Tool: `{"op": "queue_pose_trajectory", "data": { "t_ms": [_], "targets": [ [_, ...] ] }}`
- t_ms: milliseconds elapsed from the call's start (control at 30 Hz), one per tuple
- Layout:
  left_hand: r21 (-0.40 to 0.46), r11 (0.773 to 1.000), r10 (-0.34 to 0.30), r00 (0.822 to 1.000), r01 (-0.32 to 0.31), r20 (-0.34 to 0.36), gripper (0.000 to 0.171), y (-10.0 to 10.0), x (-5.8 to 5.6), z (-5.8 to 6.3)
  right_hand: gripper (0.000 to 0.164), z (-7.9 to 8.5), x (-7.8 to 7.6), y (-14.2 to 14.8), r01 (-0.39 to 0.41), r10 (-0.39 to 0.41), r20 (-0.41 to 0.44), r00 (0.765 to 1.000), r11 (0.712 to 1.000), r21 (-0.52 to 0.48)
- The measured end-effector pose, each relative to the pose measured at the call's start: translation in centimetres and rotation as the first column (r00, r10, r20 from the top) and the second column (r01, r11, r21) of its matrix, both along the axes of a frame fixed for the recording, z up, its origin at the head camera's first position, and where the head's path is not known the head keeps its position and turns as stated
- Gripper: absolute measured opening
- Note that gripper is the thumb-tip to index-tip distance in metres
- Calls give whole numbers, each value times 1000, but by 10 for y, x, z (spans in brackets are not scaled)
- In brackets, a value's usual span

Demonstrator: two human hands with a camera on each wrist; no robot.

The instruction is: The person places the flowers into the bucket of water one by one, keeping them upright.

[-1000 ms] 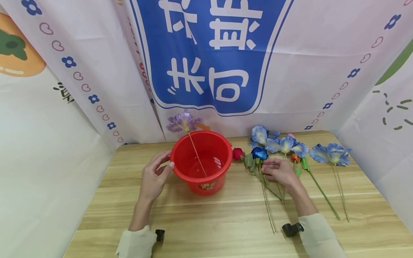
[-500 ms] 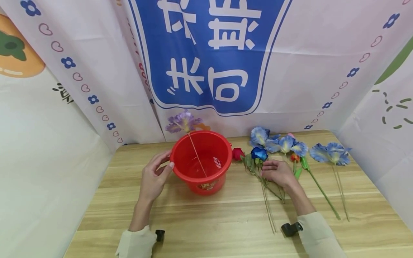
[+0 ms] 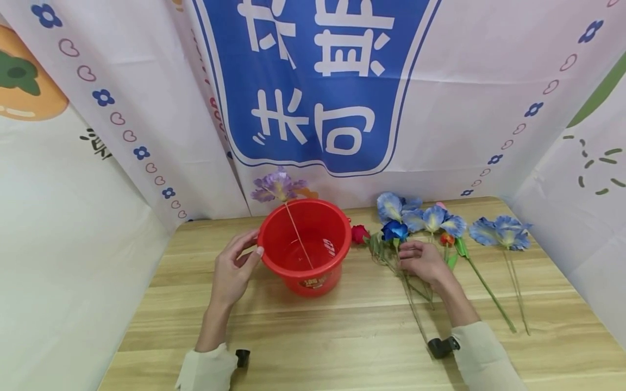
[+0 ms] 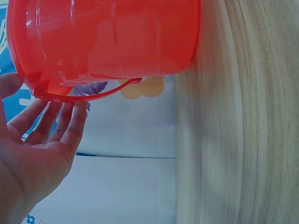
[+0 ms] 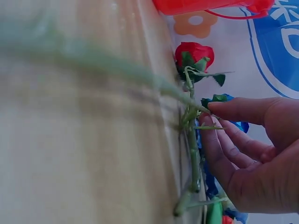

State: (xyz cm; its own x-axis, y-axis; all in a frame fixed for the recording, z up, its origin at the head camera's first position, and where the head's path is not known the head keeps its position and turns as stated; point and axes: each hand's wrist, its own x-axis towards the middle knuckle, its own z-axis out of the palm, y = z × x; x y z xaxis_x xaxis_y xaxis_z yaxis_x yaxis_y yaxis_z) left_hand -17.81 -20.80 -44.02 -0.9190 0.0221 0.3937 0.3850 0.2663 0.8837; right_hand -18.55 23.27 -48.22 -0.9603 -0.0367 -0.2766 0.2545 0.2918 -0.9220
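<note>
A red bucket (image 3: 307, 274) stands on the table left of centre, and a purple iris (image 3: 279, 185) leans in it, bloom above the far rim. My left hand (image 3: 237, 269) holds the bucket's left rim; in the left wrist view its thumb lies at the rim and its fingers touch the bucket's handle (image 4: 110, 94). My right hand (image 3: 424, 262) pinches the stem of a blue rose (image 3: 394, 231) just below the bloom, between thumb and fingers. The right wrist view shows that stem (image 5: 140, 80) running blurred across the front. Beside it lies a red rose (image 3: 360, 234).
Blue irises (image 3: 434, 219) lie behind my right hand, and another blue iris (image 3: 504, 232) lies further right. A small orange-red flower (image 3: 446, 239) and a green stem (image 3: 489, 290) lie between them. A printed cloth (image 3: 318, 81) hangs behind the wooden table (image 3: 313, 347).
The blue rose's stem has swung rightward at its lower end, and its bloom has tilted slightly. My right hand has barely moved. My left hand and the bucket stay in place.
</note>
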Motion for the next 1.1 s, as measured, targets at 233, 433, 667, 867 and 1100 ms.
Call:
{"op": "queue_pose_trajectory", "data": {
  "t_ms": [233,433,667,867,1100],
  "targets": [
    [6,1000,1,1000,-1,-4,40,0,0,-1,54,12,2,0,28,-28,-75,997,1000,-7],
    [13,1000,-6,1000,6,-7,40,0,-1,-1,53,25,6,0,47,-50,-116,992,999,-29],
    [15,1000,-4,1000,4,-6,40,0,-1,-1,55,32,7,3,76,-79,-158,984,997,-27],
    [13,1000,-6,1000,6,-18,40,1,-1,-1,54,34,8,4,88,-90,-166,982,996,-23],
    [14,1000,-10,1000,10,-15,41,1,-1,-1,54,35,8,4,95,-99,-152,983,995,-36]
  ]
}}
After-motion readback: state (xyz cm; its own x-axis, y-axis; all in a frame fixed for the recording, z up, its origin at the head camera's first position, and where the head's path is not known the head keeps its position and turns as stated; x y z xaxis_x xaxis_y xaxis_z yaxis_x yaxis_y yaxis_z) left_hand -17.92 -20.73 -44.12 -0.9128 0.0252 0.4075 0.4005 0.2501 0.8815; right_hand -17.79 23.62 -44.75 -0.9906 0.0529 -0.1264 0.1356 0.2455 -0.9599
